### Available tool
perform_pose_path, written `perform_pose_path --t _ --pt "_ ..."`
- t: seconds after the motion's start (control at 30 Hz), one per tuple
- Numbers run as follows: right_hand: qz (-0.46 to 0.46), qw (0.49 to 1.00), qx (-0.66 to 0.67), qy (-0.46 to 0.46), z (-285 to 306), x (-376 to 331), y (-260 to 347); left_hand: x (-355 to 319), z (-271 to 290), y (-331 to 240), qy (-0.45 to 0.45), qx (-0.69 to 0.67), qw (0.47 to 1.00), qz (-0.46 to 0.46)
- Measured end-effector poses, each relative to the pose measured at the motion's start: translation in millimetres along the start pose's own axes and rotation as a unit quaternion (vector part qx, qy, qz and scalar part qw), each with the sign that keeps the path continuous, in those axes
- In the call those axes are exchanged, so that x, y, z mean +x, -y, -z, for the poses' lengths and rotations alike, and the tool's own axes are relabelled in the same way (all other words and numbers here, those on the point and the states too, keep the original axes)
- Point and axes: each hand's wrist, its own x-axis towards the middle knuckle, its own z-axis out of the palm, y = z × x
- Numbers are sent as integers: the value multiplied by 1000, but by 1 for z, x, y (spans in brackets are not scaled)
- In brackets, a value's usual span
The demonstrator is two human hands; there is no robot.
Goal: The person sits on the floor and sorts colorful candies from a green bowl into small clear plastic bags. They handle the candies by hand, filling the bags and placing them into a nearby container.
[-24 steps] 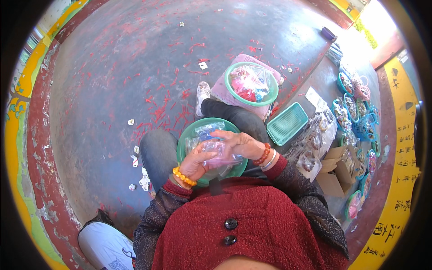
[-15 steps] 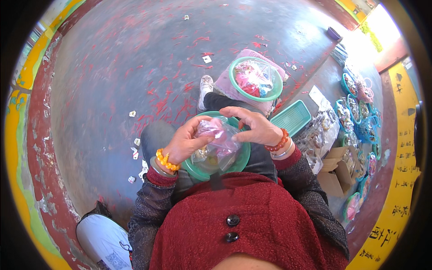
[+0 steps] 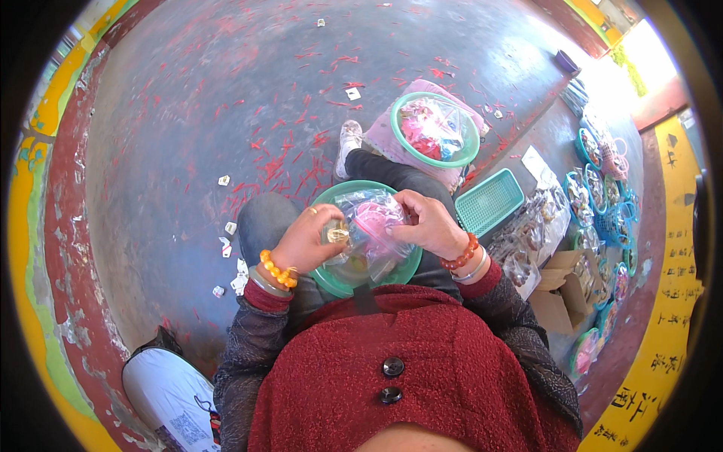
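Observation:
A clear plastic bag with a pink item inside [image 3: 373, 218] is held above a green basin [image 3: 407, 273] on my lap. My right hand [image 3: 435, 227] pinches the bag's right side between thumb and fingers. On the other side, my left hand [image 3: 303, 239] has its thumb and fingers curved and apart, next to a small gold-coloured piece [image 3: 337, 233]. Whether the fingers touch that piece is unclear. The bag and hands partly hide more clear plastic in the basin.
A second green basin [image 3: 474, 143] of pink and clear-wrapped items stands on a pink cushioned seat [image 3: 382, 131] ahead. To the right are a green rectangular basket [image 3: 489, 202], a heap of plastic bags [image 3: 538, 226], a cardboard box [image 3: 557, 301] and several filled baskets. Red scraps litter the floor.
My left hand has released the bag and moved left, its fingers now apart. The right hand has come down and closed on the bag, whose pink item shows more fully.

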Motion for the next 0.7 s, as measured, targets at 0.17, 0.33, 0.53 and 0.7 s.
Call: perform_pose_path --t 0.17,0.33,0.53,0.7 --pt "46 997 -23 62 -26 -9 0 -19 -16 2 9 332 941 -66" --pt "96 986 -114 77 -51 -14 -13 -16 -25 14 19 424 903 -64" --pt "103 952 -242 156 -66 -15 -20 -12 -23 14 103 448 888 -5" --pt "92 922 -317 200 -80 -10 -23 -9 -23 16 106 435 894 11"
